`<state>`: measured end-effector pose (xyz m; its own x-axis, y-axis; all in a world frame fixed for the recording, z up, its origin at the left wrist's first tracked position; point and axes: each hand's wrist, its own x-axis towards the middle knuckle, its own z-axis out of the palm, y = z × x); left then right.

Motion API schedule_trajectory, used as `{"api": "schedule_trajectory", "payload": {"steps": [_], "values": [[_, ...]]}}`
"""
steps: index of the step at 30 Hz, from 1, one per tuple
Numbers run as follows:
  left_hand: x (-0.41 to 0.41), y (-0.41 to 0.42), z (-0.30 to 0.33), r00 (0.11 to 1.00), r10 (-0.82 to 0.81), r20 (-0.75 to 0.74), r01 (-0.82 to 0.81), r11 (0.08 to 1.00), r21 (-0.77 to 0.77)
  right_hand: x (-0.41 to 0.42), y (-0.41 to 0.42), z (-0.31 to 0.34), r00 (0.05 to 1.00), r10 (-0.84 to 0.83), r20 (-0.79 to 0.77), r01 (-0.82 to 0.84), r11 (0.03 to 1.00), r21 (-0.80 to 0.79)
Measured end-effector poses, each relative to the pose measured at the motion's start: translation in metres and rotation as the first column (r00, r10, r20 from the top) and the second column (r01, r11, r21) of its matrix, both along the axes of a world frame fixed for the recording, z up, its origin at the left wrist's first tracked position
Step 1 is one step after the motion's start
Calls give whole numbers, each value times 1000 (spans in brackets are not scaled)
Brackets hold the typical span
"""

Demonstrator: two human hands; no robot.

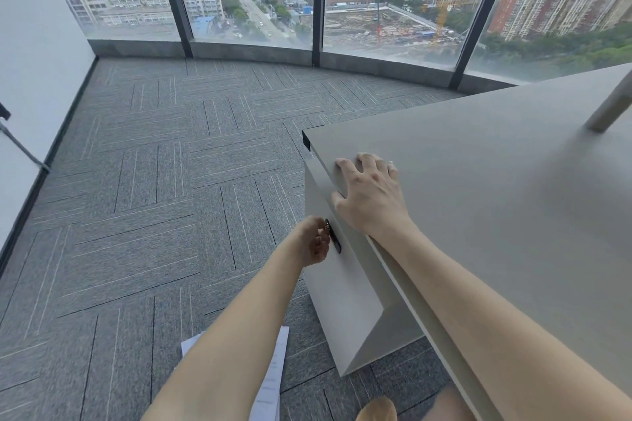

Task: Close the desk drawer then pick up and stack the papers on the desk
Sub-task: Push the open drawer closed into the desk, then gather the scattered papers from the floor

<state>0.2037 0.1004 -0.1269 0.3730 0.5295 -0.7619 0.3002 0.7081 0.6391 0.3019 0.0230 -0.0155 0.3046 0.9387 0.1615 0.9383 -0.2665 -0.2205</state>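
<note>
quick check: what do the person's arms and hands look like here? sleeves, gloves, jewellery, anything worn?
Both arms are bare along all of their visible length, with no sleeves in view. The left hand and the right hand wear no gloves. No watch or bracelet shows on either wrist. A faint band may sit on one right finger, but it is too small to confirm.
</note>
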Motion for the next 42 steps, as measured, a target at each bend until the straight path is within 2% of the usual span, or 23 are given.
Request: {"api": "schedule_trajectory", "payload": {"steps": [4, 11, 18, 21, 24, 26, 28, 34, 42], "values": [[7, 4, 10, 993, -42, -109, 46, 998, 35, 0, 1, 0, 1000, -2, -2, 2, 1000, 1], [5, 8, 12, 979, -118, -167, 122, 992, 15, 1, 0, -1, 1000, -4, 3, 4, 1000, 13], [-6, -2, 28, 935, -174, -308, 240, 952, 192, 0, -2, 3, 1000, -5, -6, 5, 1000, -1], [-27, -13, 39, 884, -192, -425, 344, 884, 316, -1, -4, 5, 1000, -9, -7, 9, 1000, -19], [-59, -30, 58, 804, -212, -556, 495, 756, 427, -7, -9, 9, 999, -18, 29, 20, 997, -72], [-83, -42, 72, 736, -201, -646, 584, 672, 456, -13, -15, 12, 999, -24, 45, 28, 996, -85], [-110, -54, 84, 687, -161, -708, 621, 635, 458, -26, -24, 19, 999, -25, 41, 28, 997, -75], [-184, -95, 118, 633, -38, -773, 608, 643, 466, -86, -59, 27, 996, 88, 27, -87, 996, -31], [-264, -152, 146, 645, 101, -757, 492, 703, 513, -153, -94, 19, 977, 192, -94, -204, 968, -148]]}}
